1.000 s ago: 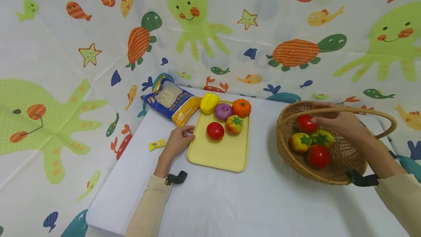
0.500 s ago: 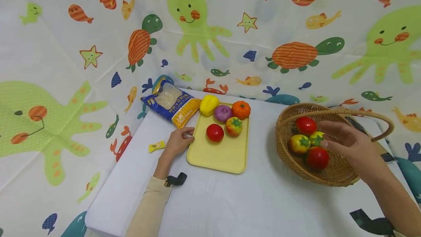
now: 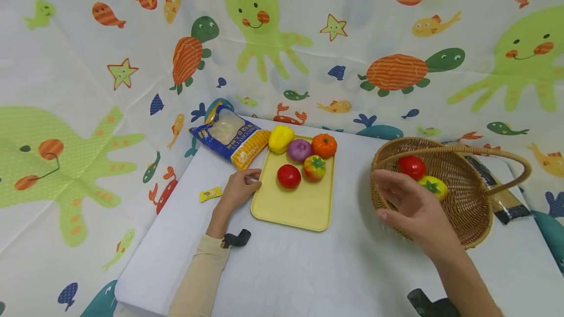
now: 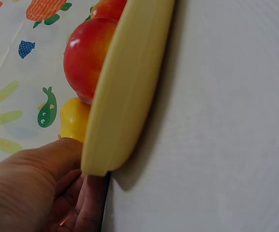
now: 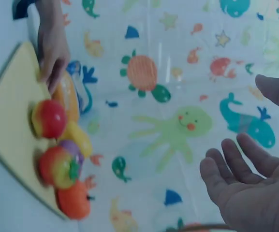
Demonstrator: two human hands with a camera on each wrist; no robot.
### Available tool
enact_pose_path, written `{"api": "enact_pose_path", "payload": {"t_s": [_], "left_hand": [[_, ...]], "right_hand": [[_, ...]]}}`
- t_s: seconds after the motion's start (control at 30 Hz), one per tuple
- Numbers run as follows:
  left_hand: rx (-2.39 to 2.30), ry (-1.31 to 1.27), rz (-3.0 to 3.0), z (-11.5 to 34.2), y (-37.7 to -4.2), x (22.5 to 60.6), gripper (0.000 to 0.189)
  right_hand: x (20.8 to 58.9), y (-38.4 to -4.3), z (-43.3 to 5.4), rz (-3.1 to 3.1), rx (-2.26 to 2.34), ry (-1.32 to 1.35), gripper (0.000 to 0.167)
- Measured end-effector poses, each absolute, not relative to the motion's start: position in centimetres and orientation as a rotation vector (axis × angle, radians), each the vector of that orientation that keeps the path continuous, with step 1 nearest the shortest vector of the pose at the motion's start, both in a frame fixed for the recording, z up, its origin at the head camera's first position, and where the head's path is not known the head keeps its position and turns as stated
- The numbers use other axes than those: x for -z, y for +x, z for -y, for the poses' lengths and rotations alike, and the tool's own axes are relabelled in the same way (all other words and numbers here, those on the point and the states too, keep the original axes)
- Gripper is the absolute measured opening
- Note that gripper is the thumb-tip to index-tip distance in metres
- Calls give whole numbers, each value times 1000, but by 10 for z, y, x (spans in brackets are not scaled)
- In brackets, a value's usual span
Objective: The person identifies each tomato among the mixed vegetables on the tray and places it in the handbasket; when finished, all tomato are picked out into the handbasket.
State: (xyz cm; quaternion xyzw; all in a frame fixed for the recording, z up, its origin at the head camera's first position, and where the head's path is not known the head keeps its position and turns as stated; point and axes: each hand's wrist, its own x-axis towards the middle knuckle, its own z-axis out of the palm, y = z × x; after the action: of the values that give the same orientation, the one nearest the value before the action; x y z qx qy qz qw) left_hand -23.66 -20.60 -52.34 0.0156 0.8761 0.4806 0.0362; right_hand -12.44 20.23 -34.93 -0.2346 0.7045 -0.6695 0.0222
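My left hand (image 3: 240, 189) grips the left rim of the yellow tray (image 3: 291, 212); the left wrist view shows the tray's edge (image 4: 129, 92) between thumb and fingers. On the tray sit a round red toy fruit (image 3: 288, 176), a red-and-yellow one with green leaves (image 3: 315, 168), a purple onion (image 3: 299, 150), a yellow bell pepper (image 3: 281, 139) and an orange pumpkin (image 3: 324, 146). My right hand (image 3: 411, 209), holding nothing, hovers over the front left of the wicker basket (image 3: 473, 209). Inside, a red fruit (image 3: 412, 167) and a yellow-green one (image 3: 434, 188) show; the hand hides the rest.
A blue-and-yellow pasta bag (image 3: 231, 136) lies behind the tray's left corner. One small yellow packet (image 3: 210, 193) is left of the left hand. The basket's handle (image 3: 458, 149) arches over it, with a dark-and-tan packet (image 3: 502, 194) behind its right side. Patterned cloth (image 3: 335, 72) walls the table.
My right hand has left the red fruit in the basket, drawing back toward me and then left over the basket's front. The left hand and tray stay put.
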Motion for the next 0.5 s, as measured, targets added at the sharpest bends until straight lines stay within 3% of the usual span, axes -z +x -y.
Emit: {"api": "enact_pose_path", "payload": {"t_s": [0.23, 0.5], "left_hand": [[-1456, 29, -2705, 204, -235, 524, 42], [-1463, 53, -2702, 205, -236, 523, 42]], "right_hand": [[378, -147, -151, -2339, 1922, -655, 68], [428, -197, -116, -2562, 1753, -416, 77]]}}
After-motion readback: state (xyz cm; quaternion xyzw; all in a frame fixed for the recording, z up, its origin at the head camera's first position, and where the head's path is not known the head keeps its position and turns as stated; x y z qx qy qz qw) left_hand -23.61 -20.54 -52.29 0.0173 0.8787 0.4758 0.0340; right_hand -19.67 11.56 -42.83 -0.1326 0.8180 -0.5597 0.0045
